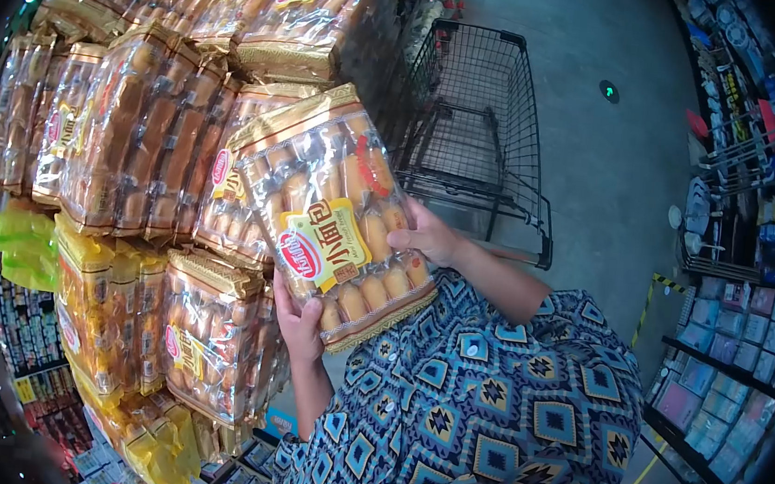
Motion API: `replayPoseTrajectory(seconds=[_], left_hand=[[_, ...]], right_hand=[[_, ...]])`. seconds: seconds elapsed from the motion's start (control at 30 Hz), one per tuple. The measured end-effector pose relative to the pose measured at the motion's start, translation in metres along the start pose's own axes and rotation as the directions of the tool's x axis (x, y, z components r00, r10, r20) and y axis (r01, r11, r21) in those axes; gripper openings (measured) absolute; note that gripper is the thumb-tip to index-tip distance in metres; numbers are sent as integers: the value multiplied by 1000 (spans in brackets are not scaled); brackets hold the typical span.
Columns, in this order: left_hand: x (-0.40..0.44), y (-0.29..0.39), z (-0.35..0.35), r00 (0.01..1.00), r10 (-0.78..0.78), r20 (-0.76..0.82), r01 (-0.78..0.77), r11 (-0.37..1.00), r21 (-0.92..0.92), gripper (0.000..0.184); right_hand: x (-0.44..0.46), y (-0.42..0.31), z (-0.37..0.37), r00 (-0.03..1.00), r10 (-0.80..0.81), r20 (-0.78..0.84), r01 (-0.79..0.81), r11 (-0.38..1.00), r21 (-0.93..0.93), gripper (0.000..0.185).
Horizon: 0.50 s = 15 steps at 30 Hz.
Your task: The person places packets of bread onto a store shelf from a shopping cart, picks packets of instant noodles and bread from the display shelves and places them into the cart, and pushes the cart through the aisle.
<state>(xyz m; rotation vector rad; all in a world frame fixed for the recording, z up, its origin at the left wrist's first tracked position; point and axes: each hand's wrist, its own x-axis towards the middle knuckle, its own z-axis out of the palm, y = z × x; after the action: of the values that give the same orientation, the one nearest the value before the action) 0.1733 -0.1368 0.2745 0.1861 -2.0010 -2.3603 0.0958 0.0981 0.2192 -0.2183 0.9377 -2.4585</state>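
A large clear pack of small bread rolls (369, 217) with gold edges and a red and yellow label is held up in front of my patterned shirt. My left hand (298, 323) grips its lower left edge, thumb on the front. At the right edge, my right hand (429, 238) is closed on the pack with its thumb pressed on the wrapper. The fingers behind the pack are partly hidden. Close to the left stands a stack of similar bread packs (136, 138), with yellow-wrapped packs (99, 284) lower down.
A black wire shopping cart (473, 129) stands beyond the pack on the grey floor (591, 159). Shelves of goods (732, 341) line the right side. A round green arrow sign (610, 92) lies on the floor. Bread packs are piled high at the upper left.
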Motion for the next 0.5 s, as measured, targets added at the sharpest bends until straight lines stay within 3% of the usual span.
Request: replayPoseTrajectory(seconds=[0.03,0.1,0.17,0.23,0.27,0.3,0.4,0.5], left_hand=[[3,-1,4,1000,-4,-1,4,1000,-1,87],[10,-3,12,988,42,150,-38,999,-27,93],[17,-2,18,979,-19,201,32,997,-65,91],[24,5,17,924,-154,351,175,984,-30,86],[26,5,20,909,-147,391,158,987,5,72],[27,1,18,909,-148,390,161,987,0,72],[24,-19,7,880,-246,406,218,969,115,53],[16,-51,-10,883,-351,311,356,934,42,44]], right_hand=[[-5,-2,-3,999,-7,-36,8,999,34,85],[-11,-6,-19,997,-14,-75,20,996,82,82],[-18,-14,-35,993,-18,-118,34,991,128,79],[-20,-25,-38,979,-94,-178,119,984,130,74],[-21,-28,-50,967,-108,-229,136,985,106,72],[-24,-35,-60,967,-106,-232,132,986,102,72],[-26,-57,-98,810,-247,-532,227,968,-103,61],[-22,-88,-128,672,-244,-699,197,969,-148,46]])
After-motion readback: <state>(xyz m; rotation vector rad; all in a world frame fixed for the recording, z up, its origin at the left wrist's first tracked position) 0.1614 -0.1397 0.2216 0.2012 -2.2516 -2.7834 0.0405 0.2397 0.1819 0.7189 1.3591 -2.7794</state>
